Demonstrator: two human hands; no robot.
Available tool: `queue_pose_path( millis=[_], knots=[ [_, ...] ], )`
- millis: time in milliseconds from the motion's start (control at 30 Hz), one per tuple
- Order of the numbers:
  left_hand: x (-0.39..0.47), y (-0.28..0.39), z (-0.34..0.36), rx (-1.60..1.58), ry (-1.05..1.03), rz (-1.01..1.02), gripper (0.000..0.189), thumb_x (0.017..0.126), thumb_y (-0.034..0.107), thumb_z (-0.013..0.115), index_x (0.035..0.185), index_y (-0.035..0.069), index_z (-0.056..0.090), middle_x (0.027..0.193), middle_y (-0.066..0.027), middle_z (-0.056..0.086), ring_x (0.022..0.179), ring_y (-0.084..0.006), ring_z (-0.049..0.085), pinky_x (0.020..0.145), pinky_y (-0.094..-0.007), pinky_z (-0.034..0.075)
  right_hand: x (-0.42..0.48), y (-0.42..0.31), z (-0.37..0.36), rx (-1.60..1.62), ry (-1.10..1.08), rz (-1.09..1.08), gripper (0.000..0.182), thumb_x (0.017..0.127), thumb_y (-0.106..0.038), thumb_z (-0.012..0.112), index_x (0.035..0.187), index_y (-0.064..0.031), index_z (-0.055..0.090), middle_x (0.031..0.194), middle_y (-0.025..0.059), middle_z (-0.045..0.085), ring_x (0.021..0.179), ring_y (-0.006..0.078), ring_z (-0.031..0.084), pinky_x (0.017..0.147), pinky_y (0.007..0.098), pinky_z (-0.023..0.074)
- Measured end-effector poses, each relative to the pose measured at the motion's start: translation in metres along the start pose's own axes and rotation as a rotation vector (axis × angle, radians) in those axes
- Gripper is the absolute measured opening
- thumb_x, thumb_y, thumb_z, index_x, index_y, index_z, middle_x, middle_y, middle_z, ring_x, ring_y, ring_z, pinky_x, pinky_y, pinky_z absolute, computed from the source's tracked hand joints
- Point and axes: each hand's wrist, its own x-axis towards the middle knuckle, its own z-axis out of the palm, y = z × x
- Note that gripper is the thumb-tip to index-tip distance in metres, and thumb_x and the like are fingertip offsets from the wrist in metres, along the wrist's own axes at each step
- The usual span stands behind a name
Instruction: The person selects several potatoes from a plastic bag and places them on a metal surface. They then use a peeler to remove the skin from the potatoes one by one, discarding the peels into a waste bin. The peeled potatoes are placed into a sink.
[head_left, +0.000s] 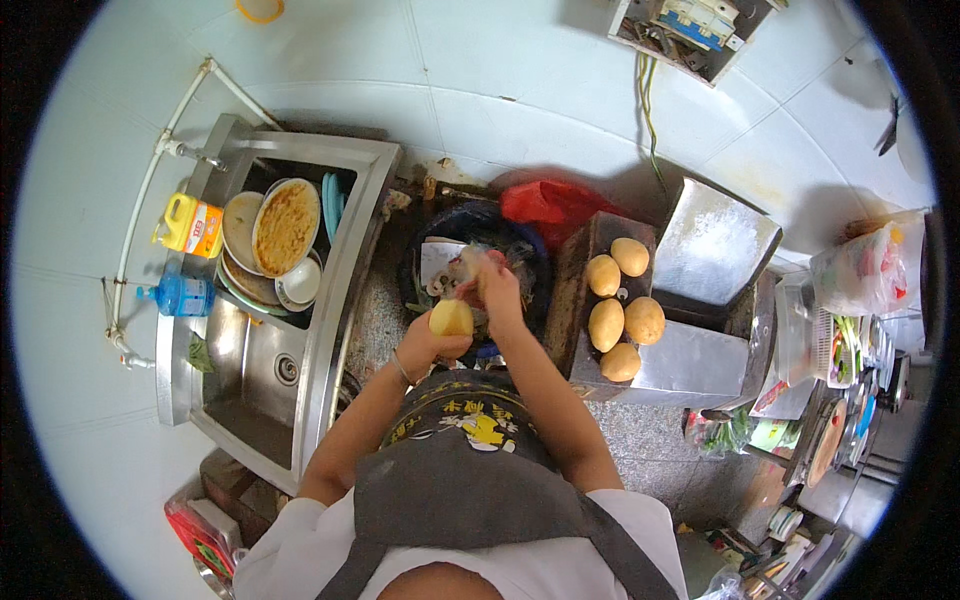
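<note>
My left hand (425, 346) holds a potato (451, 318) with pale yellow flesh showing, above a dark bin (541, 259) of scraps. Just beyond it, to the upper right, my right hand (495, 289) is raised over the bin with its fingers curled. It is blurred, and I cannot tell what is in it. Several unpeeled potatoes (606, 325) lie to the right on the dark ledge of a metal-topped unit (694, 360).
On the left stands a steel sink (315, 375) with stacked dirty plates (286, 227), a yellow jug (196, 225) and a blue bottle (184, 295). A red plastic bag (551, 210) lies behind the bin. An open electrical box (694, 30) hangs on the wall.
</note>
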Motion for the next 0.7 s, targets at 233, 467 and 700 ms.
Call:
queue_pose_path(
  millis=[233, 467, 700],
  knots=[
    [-0.009, -0.001, -0.003, 0.585, 0.129, 0.374, 0.054, 0.064, 0.013, 0.080, 0.110, 0.004, 0.052, 0.093, -0.0071, 0.063, 0.081, -0.0176, 0.062, 0.069, -0.0297, 0.051, 0.003, -0.020, -0.001, 0.068, 0.010, 0.158, 0.025, 0.089, -0.026, 0.056, 0.099, -0.0034, 0.054, 0.074, 0.0036, 0.057, 0.067, 0.0127, 0.054, 0.060, 0.0278, 0.0445],
    [-0.010, 0.005, 0.018, 0.588, 0.311, 0.464, 0.049, 0.067, 0.014, 0.076, 0.108, 0.006, 0.050, 0.097, -0.0090, 0.061, 0.087, -0.0200, 0.061, 0.077, -0.0326, 0.048, -0.030, -0.031, 0.020, 0.050, 0.112, -0.220, 0.014, 0.091, -0.018, 0.051, 0.091, -0.0044, 0.051, 0.078, 0.0056, 0.057, 0.064, 0.0147, 0.055, 0.058, 0.0294, 0.0455],
    [0.001, -0.006, 0.008, 0.243, 0.225, 0.427, 0.066, 0.063, 0.011, 0.078, 0.115, 0.004, 0.038, 0.106, -0.0105, 0.051, 0.099, -0.0204, 0.053, 0.084, -0.0319, 0.045, -0.047, -0.034, 0.034, 0.326, 0.050, -0.033, 0.017, 0.090, -0.022, 0.052, 0.081, -0.0069, 0.048, 0.069, 0.0062, 0.057, 0.057, 0.0174, 0.059, 0.054, 0.0302, 0.0499]
  ],
)
